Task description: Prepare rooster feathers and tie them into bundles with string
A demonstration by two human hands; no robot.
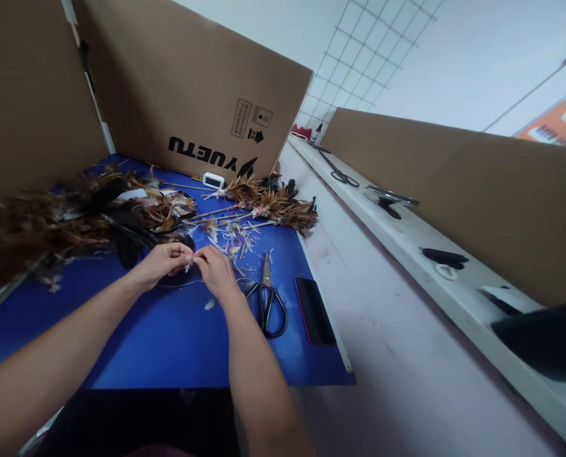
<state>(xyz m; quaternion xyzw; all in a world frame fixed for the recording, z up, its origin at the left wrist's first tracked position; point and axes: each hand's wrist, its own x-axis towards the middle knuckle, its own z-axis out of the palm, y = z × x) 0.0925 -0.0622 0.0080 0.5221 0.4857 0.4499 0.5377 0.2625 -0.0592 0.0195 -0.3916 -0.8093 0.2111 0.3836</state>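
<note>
My left hand (167,261) is closed in a pinch on feathers; a dark feather tip (187,241) shows above the fingertips and whitish ends below them. My right hand (214,269) meets it fingertip to fingertip, also pinched, with what it grips too small to make out. A thin pale thread (181,284) runs beneath both hands over the blue table mat (178,343). To the right of my right forearm lie black-handled scissors (266,298), blades pointing away. Finished-looking feather bundles on sticks (283,209) lie beyond my hands.
A large heap of brown and black feathers (30,235) covers the left side. Feather scraps (235,238) litter the middle. A white digital timer (213,181) stands by the cardboard wall (178,82). A black flat device (315,311) rests near the right edge; a ledge (406,254) with tools runs beyond.
</note>
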